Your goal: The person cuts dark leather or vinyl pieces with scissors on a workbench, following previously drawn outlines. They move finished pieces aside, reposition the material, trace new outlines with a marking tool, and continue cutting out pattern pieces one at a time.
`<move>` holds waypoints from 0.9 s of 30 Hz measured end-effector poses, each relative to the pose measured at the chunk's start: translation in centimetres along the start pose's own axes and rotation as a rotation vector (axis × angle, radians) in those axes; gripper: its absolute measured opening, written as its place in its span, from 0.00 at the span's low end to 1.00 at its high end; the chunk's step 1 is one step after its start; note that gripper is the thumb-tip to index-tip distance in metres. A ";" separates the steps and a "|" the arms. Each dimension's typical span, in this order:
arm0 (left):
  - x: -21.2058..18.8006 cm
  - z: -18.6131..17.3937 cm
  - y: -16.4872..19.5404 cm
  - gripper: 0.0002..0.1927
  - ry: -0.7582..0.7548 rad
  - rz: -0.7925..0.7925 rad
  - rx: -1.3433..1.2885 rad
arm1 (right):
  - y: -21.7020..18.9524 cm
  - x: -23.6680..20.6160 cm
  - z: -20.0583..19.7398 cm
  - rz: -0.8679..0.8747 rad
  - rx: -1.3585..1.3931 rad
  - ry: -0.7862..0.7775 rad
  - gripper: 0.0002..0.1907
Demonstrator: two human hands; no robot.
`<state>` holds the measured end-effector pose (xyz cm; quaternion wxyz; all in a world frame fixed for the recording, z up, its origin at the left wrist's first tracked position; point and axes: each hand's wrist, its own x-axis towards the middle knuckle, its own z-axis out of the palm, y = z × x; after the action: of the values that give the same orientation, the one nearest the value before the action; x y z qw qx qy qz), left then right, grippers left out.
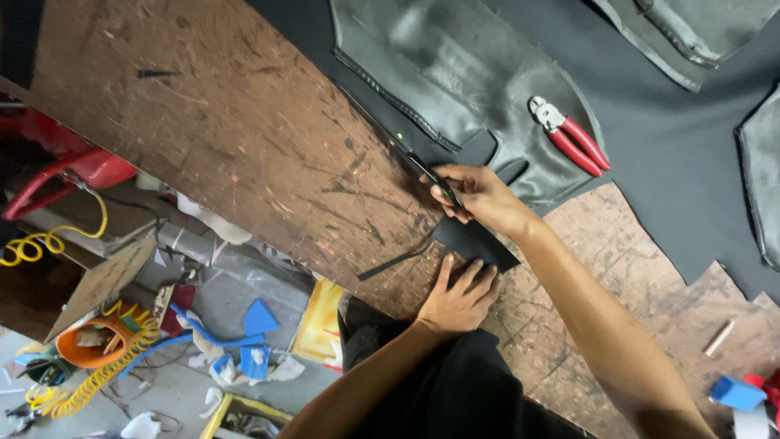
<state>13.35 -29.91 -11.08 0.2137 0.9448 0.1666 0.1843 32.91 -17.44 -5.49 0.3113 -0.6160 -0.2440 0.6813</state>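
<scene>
- Left hand (461, 294), lower centre: fingers flat and spread, pressing a small black sheet piece (475, 241) onto the scarred wooden board (244, 138).
- Right hand (475, 195), centre: fingers closed around a thin dark blade tool (431, 175), at the piece's upper edge.
- Red-handled pliers (569, 134) upper right, on a dark leather panel (455, 73).

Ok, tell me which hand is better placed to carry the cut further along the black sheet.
Probably the right hand: it grips the cutting tool at the black sheet edge. The left hand lies flat, pinning it.
</scene>
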 end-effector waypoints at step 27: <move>3.9 -0.6 -3.5 0.09 -0.120 0.193 -0.185 | -8.9 3.4 3.5 -0.085 -0.161 0.048 0.19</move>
<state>15.65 -25.15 -11.11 0.2906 0.9421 0.0442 0.1617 30.37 -8.67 -1.00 0.2953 -0.6444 -0.3164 0.6305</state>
